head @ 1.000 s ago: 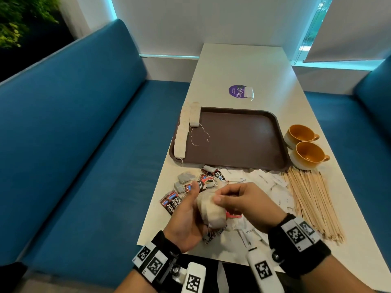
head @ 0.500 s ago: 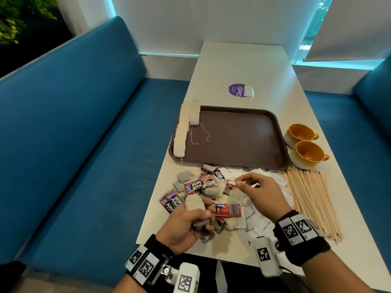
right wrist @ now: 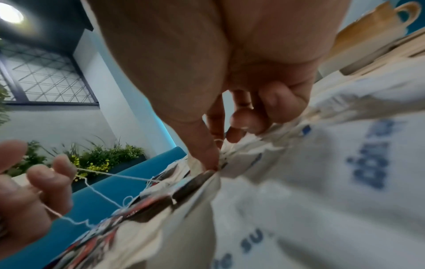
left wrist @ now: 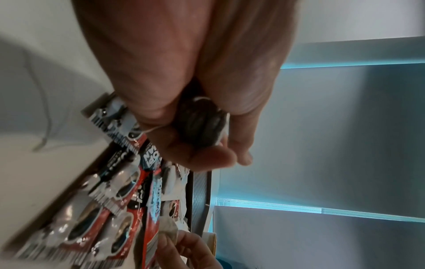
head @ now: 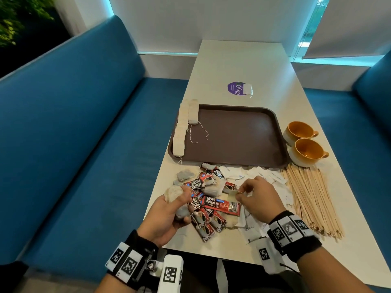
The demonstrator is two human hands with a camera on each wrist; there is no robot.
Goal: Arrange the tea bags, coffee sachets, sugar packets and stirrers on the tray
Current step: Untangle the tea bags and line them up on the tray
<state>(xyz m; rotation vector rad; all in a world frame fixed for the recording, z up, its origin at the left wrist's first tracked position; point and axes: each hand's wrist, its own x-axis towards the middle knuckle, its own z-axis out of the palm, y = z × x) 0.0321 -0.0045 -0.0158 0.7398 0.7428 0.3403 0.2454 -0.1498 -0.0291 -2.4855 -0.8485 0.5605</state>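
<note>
- Left hand (head: 169,210): fingers curled round a bunch of tea bags (head: 174,193), held above the desk (head: 243,66) edge at 7 o'clock of the tray (head: 237,134). Half a second ago the bunch sat closer to the pile; it is now drawn further toward 9 o'clock.
- Right hand (head: 257,196): thumb and forefinger pinch a small pale tea-bag tag (head: 232,194) over the pile; a second ago both hands met on one bundle, now they are apart. The right wrist view shows thread (right wrist: 110,174) running between the two hands.
- Coffee sachets (head: 221,205): loose heap on the desk at 6 o'clock of the tray, unchanged.
- Sugar packets (head: 251,226): scattered under and beside the right hand.
- Stirrers (head: 311,197): bundle at 5 o'clock of the tray, unmoved.
- Tray: a row of tea bags (head: 179,132) along its 9 o'clock edge, as before.
- Two cups (head: 304,142): at 3 o'clock, untouched.
</note>
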